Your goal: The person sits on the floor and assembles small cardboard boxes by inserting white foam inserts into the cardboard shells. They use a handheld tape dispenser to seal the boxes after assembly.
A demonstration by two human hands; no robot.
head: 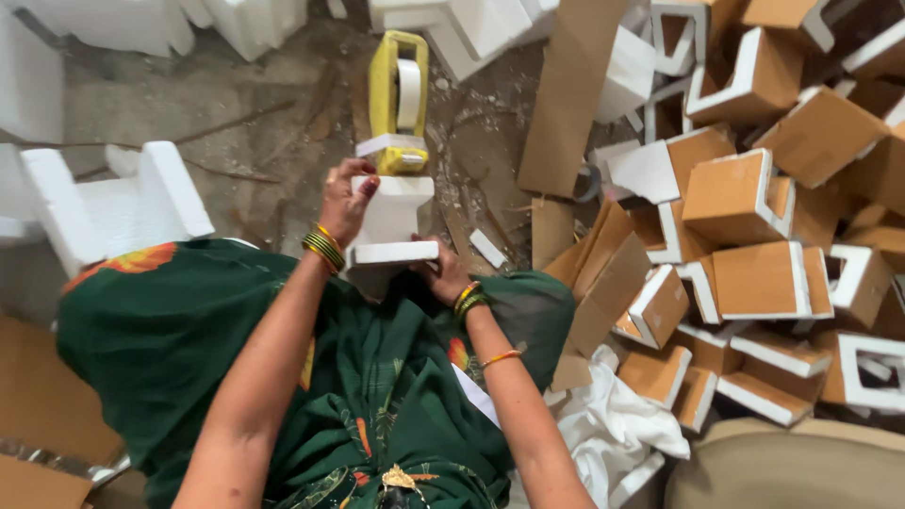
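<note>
Green patterned cloth [377,377] over our lap fills the lower centre of the frame. White crumpled sheet [613,429] lies lower right, just beside it. Left hand [345,200], with bangles at the wrist, grips the left side of the white foam block [396,221] at centre frame; right hand [443,275] is curled under the block's lower right edge, so both hands hold it above our lap. Yellow tape dispenser [398,99], with a white roll, touches the block's top end, upper centre. Heap of cardboard-faced foam pieces [754,217] fills the right. Bare white foam piece [113,203] sits on the floor [245,113] at left.
</note>
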